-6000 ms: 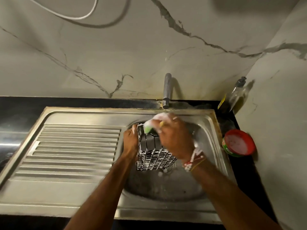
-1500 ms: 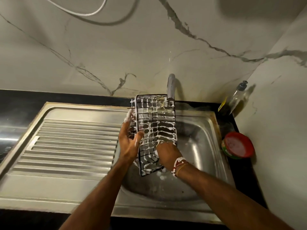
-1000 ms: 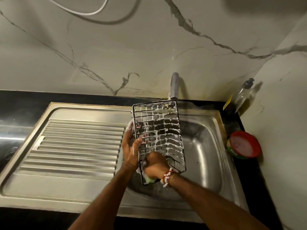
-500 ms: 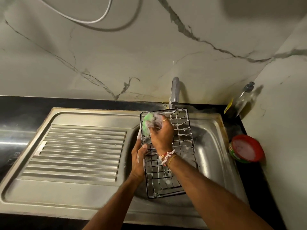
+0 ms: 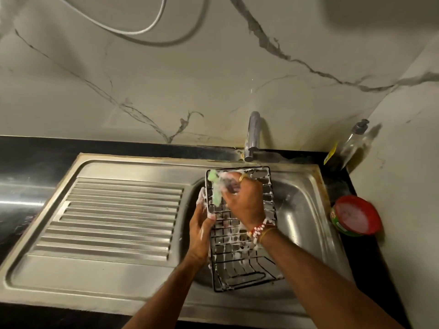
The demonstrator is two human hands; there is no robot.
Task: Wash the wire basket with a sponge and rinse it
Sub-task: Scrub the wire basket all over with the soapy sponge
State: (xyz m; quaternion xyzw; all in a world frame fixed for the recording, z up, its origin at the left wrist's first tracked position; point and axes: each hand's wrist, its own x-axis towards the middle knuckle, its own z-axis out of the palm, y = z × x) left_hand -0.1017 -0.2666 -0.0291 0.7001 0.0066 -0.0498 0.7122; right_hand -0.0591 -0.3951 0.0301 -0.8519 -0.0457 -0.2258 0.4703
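A black wire basket (image 5: 237, 260), streaked with white foam, is held tilted over the sink bowl (image 5: 306, 210), open side towards me. My left hand (image 5: 202, 224) grips its left edge, foam on the fingers. My right hand (image 5: 244, 200) is inside the basket near its far end, closed on a green sponge (image 5: 215, 191) pressed against the far left corner of the wires. The tap (image 5: 253, 136) stands just behind the basket; no water is running from it.
A ribbed steel drainboard (image 5: 114, 217) lies left of the bowl. At the right, on the black counter, sit a red tub of white paste (image 5: 355, 216) and a clear pump bottle (image 5: 354, 141) in the corner. A marble wall rises behind and to the right.
The basket was turned from upright to lying back with its open side up. My right hand moved with the sponge from the basket's lower end to inside its far left corner.
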